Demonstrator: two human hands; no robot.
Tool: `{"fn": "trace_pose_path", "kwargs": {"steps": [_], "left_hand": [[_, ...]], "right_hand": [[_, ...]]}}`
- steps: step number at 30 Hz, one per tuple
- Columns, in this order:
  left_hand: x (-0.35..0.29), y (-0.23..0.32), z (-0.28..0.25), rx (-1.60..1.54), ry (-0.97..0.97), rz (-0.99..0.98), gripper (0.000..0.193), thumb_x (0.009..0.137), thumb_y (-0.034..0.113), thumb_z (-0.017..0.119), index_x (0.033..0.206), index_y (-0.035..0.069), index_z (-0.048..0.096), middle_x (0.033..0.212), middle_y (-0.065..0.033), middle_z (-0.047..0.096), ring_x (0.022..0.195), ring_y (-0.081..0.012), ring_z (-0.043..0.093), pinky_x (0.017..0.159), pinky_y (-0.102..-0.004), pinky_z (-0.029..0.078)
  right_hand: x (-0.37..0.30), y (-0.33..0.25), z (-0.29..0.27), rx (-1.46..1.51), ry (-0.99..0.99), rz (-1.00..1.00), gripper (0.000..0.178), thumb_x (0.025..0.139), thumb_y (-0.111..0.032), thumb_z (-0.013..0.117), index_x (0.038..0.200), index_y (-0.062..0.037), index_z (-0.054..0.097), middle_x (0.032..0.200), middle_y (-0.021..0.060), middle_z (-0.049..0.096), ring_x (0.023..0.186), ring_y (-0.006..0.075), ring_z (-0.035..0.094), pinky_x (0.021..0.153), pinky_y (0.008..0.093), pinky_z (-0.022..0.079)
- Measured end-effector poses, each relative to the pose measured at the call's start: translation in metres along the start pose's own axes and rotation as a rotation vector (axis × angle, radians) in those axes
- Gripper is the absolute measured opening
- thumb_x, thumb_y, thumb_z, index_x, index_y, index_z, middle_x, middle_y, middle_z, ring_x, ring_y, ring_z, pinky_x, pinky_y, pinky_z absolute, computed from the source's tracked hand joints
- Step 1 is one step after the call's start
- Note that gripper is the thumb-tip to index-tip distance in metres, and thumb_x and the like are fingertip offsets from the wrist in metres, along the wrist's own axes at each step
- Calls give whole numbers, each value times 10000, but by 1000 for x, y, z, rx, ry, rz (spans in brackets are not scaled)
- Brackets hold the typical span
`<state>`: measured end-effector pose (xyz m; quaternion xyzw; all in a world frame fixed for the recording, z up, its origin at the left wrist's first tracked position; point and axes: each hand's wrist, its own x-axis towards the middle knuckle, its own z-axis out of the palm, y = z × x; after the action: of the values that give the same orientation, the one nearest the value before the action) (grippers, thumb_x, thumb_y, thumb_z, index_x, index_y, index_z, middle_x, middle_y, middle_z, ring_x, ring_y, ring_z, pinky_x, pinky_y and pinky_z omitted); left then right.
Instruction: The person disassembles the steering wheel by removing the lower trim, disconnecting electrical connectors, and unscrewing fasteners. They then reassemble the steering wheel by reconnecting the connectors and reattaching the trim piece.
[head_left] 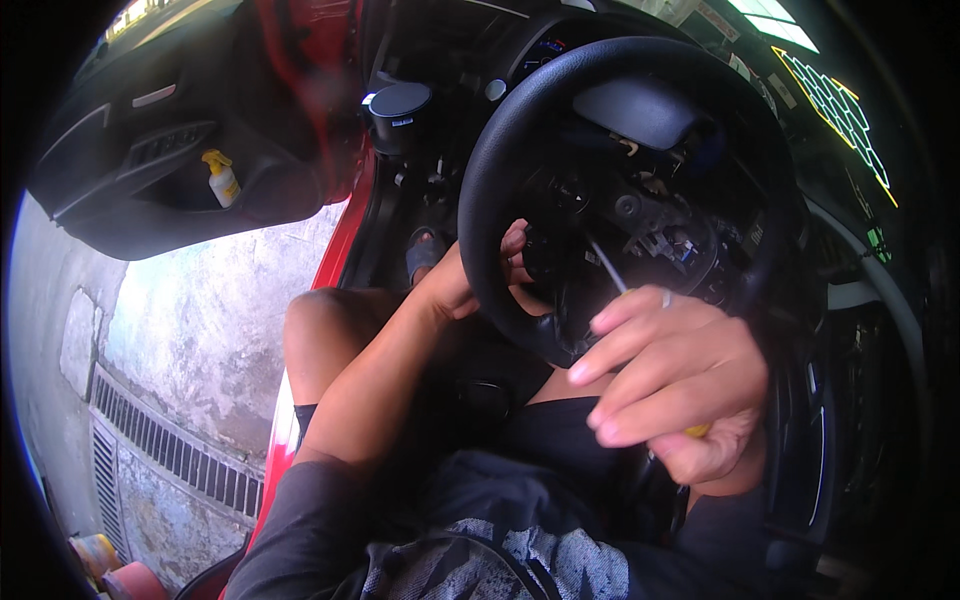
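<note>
The black steering wheel point(484, 165) stands in front of me, its hub point(650, 225) laid bare with brackets and wiring. A smooth dark centre pad point(640, 110) sits tilted in the upper part of the ring. My right hand point(680, 380), blurred, is closed round a screwdriver point(606, 265); a bit of yellow handle shows below the fingers, and the thin shaft points up-left to the hub's lower left. Behind the rim's lower left, my left hand point(465, 285) curls its fingers against the wheel's left spoke. The rim hides part of that hand.
At left the car door point(190, 130) hangs open, a white spray bottle point(221, 180) with a yellow head in its pocket. A round dark-lidded container point(400, 100) stands by the dash. Outside lie concrete and a drain grate point(175, 445). My legs are under the wheel.
</note>
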<state>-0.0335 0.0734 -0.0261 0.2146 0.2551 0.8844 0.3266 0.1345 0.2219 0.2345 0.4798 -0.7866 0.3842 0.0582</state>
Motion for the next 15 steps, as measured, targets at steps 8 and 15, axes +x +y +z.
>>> {"fn": "trace_pose_path", "kwargs": {"steps": [8, 15], "left_hand": [[-10, 21, 32, 27, 6, -36, 96, 1102, 179, 707, 1093, 85, 687, 988, -5, 678, 889, -140, 713, 821, -325, 621], [-6, 8, 5, 20, 39, -9, 171, 1059, 220, 776, 1071, 87, 669, 957, -40, 694, 884, -178, 738, 788, -338, 628]], "right_hand": [[-16, 27, 55, -174, 229, -259, 201, 852, -178, 732, 1026, -104, 801, 686, -35, 567, 612, 158, 609, 601, 342, 516], [-23, 28, 102, -283, 499, -165, 263, 1025, -378, 757, 1197, -184, 797, 884, -49, 625, 858, 161, 652, 848, 406, 574]]}}
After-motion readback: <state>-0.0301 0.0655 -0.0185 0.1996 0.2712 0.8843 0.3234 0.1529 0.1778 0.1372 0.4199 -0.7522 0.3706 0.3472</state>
